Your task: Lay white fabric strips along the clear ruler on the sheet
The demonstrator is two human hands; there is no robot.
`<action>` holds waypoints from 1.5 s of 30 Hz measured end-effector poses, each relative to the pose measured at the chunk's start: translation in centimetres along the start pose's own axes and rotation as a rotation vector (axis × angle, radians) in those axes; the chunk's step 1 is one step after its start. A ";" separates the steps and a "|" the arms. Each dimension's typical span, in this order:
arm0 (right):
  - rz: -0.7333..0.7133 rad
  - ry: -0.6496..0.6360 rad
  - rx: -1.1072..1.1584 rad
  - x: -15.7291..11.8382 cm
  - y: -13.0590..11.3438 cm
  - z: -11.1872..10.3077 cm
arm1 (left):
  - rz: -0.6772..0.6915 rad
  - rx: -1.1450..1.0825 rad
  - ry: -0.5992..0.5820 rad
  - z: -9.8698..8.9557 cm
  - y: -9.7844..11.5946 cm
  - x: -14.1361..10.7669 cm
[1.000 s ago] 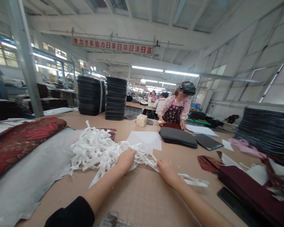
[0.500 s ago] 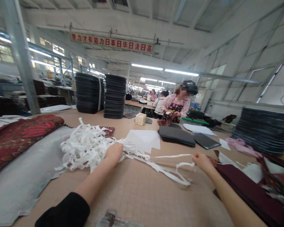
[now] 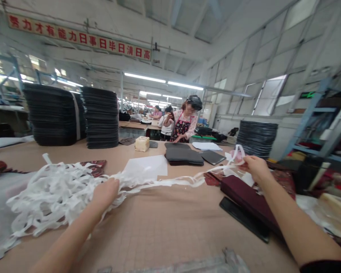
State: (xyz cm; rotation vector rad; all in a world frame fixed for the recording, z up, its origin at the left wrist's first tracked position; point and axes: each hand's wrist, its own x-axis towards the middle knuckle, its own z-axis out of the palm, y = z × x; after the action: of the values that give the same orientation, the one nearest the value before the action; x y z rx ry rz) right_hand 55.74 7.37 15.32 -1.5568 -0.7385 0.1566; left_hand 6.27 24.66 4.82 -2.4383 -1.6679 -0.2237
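A tangled heap of white fabric tape (image 3: pixel 55 193) lies on the left of the brown tabletop (image 3: pixel 159 223). At the heap's right edge my left hand (image 3: pixel 106 193) is closed, with tape bunched under and around its fingers. Over on the right, my right hand (image 3: pixel 254 167) pinches a looped end of the same tape. Between the two hands several strands (image 3: pixel 173 182) stretch above the table, fairly straight. A white sheet (image 3: pixel 144 167) lies just behind the strands.
Tall black stacks (image 3: pixel 100 117) stand at the back left, beside a cream block (image 3: pixel 142 144). Dark flat pieces (image 3: pixel 184 156) lie mid-table. A maroon folded cloth (image 3: pixel 244 197) and a black strip (image 3: pixel 244 220) sit under my right arm. A co-worker (image 3: pixel 184 121) stands across the table.
My right hand has moved right and up, drawing the tape strands out longer and straighter. The view has turned to the right. My left hand stays at the heap.
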 end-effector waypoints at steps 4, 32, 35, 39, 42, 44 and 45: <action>0.107 -0.062 -0.032 -1.4 -0.3 -1.4 | 0.039 -0.012 -0.010 -1.4 0.7 -0.5; -0.054 -1.138 -0.173 -22.4 3.3 9.6 | 0.233 -2.119 -0.332 -10.2 15.8 -3.5; -0.093 -1.026 -0.301 -20.1 4.4 8.5 | 0.185 -2.088 -0.220 -10.3 13.2 -2.6; -0.315 -0.736 -0.401 -13.7 3.7 6.1 | 0.132 -1.973 -0.158 -9.3 10.0 -2.5; -0.402 -0.568 -0.349 -11.6 2.3 6.2 | 0.139 -1.842 -0.295 -8.3 9.4 -3.6; -0.388 -0.544 -0.250 -12.9 1.0 7.4 | 0.168 -1.754 -0.418 -7.9 9.8 -4.7; -0.337 -0.594 -0.186 -14.1 0.2 8.2 | 0.187 -1.716 -0.475 -7.8 10.1 -5.3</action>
State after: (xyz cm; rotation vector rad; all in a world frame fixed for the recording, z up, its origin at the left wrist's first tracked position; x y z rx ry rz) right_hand 40.56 6.74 9.26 -1.5430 -1.5065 0.3128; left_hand 13.59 14.51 10.61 -3.9597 -1.5198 -1.7875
